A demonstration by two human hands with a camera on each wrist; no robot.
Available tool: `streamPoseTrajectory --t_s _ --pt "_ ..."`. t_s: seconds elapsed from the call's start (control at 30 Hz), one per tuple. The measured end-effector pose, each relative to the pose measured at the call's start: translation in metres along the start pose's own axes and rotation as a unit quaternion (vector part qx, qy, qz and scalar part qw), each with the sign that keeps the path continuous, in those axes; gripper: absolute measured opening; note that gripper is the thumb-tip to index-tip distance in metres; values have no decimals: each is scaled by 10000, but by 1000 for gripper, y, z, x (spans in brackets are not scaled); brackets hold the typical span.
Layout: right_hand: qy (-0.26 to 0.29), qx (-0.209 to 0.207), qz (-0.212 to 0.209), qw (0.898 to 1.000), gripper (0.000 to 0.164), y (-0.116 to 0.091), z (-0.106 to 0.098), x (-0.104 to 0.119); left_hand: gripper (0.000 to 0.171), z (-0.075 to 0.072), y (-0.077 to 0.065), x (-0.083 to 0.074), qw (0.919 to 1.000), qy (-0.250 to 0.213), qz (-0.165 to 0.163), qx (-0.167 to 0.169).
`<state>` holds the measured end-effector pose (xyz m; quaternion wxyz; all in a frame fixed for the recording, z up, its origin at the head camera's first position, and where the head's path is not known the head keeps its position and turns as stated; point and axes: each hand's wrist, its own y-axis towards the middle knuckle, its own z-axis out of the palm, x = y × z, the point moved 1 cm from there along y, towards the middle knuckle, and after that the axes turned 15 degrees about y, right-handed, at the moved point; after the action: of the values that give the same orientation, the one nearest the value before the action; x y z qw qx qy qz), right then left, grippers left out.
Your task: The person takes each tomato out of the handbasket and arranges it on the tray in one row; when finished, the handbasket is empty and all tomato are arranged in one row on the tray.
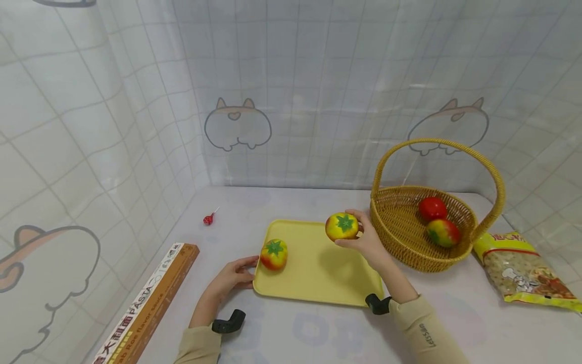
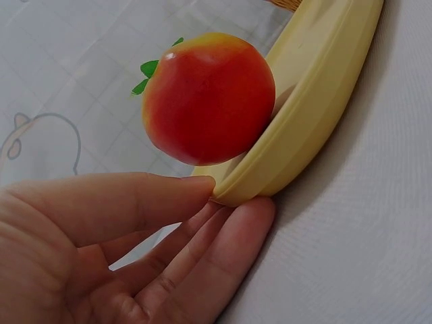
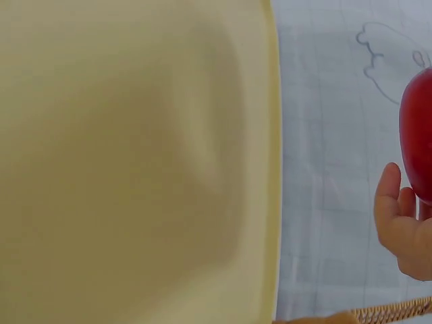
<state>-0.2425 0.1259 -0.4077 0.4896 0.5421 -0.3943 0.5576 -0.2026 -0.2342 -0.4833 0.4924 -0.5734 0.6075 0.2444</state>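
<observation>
My right hand (image 1: 366, 240) grips a yellow-and-red tomato (image 1: 342, 226) with a green star-shaped top, raised over the right part of the yellow tray (image 1: 313, 263). In the right wrist view its fingertips (image 3: 390, 179) curl under the tomato's red side (image 3: 420, 135). At the tray's left edge, my left hand (image 1: 232, 278) pinches the rim. The left wrist view shows the thumb (image 2: 169, 196) on top of the rim and fingers (image 2: 243, 233) underneath. A second tomato (image 1: 274, 254) with a green top sits inside the tray's left end, close to that hand.
Right of the tray stands a wicker basket (image 1: 394, 237) with a tall handle, holding a red fruit (image 1: 432, 209) and a yellow-red one (image 1: 443, 233). Beside it lies a bag of pasta (image 1: 527, 270). At left are a long pasta box (image 1: 150, 303) and a red lollipop (image 1: 208, 219).
</observation>
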Motion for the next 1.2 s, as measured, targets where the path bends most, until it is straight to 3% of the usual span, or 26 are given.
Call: streamPoseTrajectory --t_s 0.47,0.67,0.9,1.2 --pt "-12 422 207 9989 80 5 29 -14 58 1 -4 -3 10000 -31 6 -28" --pt "43 560 451 9974 77 -4 46 3 57 1 -5 -6 10000 28 54 21" --pt "217 648 496 9964 77 8 50 -23 58 -2 -1 -2 9998 66 138 86" --pt "104 715 470 9963 74 8 68 -34 58 -3 -1 -1 9998 55 141 137"
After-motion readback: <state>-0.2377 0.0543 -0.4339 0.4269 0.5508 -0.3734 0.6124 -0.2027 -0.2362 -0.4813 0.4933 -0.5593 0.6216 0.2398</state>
